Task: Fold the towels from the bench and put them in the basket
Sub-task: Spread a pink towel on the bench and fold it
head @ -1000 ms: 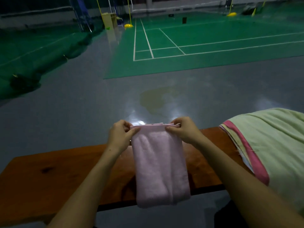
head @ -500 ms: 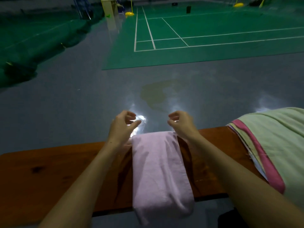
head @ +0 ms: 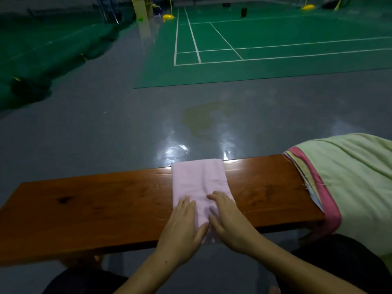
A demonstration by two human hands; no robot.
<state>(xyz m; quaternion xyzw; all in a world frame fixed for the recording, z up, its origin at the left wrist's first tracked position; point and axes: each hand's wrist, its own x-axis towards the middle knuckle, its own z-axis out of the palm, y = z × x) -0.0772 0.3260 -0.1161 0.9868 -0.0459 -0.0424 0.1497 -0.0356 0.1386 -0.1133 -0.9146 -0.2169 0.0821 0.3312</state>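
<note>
Badminton courts stretch behind the brown wooden counter (head: 106, 200). Half a second ago both hands hovered past the folded pink terry towel (head: 198, 179); now left hand (head: 182, 223) and right hand (head: 228, 219) press flat at its six o'clock end, likely smoothing before basketing.

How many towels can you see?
2 clearly: a folded pink terry towel across the middle of the brown wooden bench, and a pale green towel with a pink border heaped at its right end. Layered edges hint at more underneath.
</note>
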